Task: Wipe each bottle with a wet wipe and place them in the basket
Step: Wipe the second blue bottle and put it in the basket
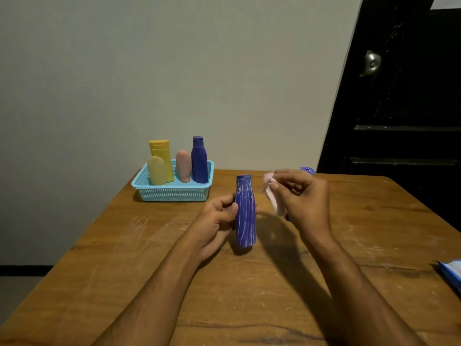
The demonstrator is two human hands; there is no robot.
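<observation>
My left hand (219, 216) grips a blue bottle (245, 216) streaked with white, upright above the middle of the wooden table (149, 283). Just right of it, my right hand (301, 193) pinches a crumpled pale pink wet wipe (273, 196), held apart from the bottle. The light blue basket (174, 193) stands at the table's far left and holds several bottles: a yellow bottle (161, 153), a pale yellow one (156, 171), a pink one (183, 166) and a blue bottle (199, 161). Another blue bottle top (307, 169) peeks out behind my right hand.
A blue wet wipe pack (451, 273) lies at the table's right edge. A grey wall stands behind the table, and a dark door with a metal knob (372, 62) is at the right.
</observation>
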